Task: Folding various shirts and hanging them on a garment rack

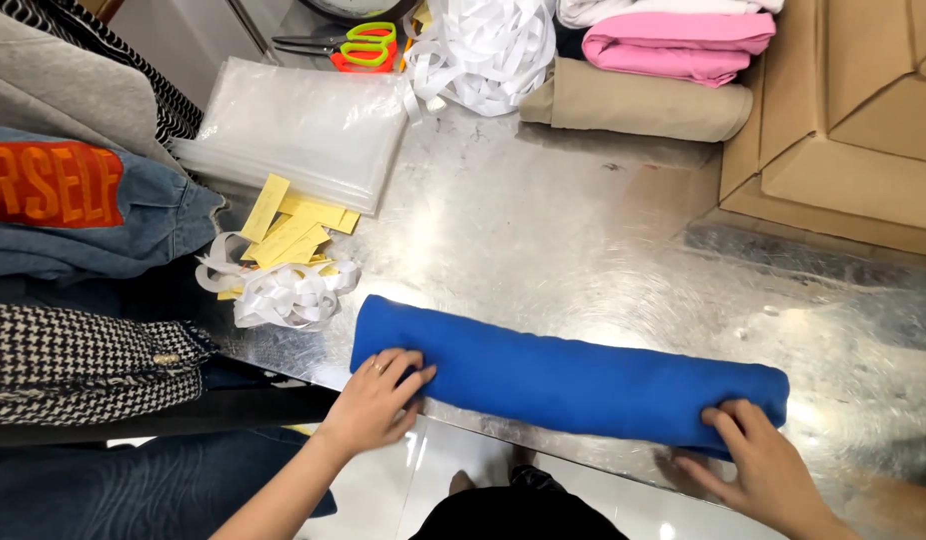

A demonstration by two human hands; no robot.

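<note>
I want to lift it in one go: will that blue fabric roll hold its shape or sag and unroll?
The blue fabric roll is soft cloth, so it would probably sag mid-span if lifted by its ends, where the left hand and right hand press. On the smooth metal table it may slide or unroll.

1. The surface (583, 230) is bare metal, shiny and brushed, with faint scratches and bright glare.
2. The blue roll (573, 375) lies on the surface; it is soft matt cloth, like fleece, with a smooth face.
3. Behind the blue roll, the beige roll (638, 105) and the pink folded cloth (678, 45) are matt fabric also.
4. To the far left of the blue roll, the clear bags (303, 125) are thin glossy plastic.
5. Just left of the blue roll, the white ribbon (288, 295) looks smooth, and the yellow slips (288, 230) are matt paper.
6. To the far right of the blue roll, the boxes (843, 110) are matt brown cardboard.
7. The scissors (358, 45) behind the clear bags have glossy plastic handles.
</note>
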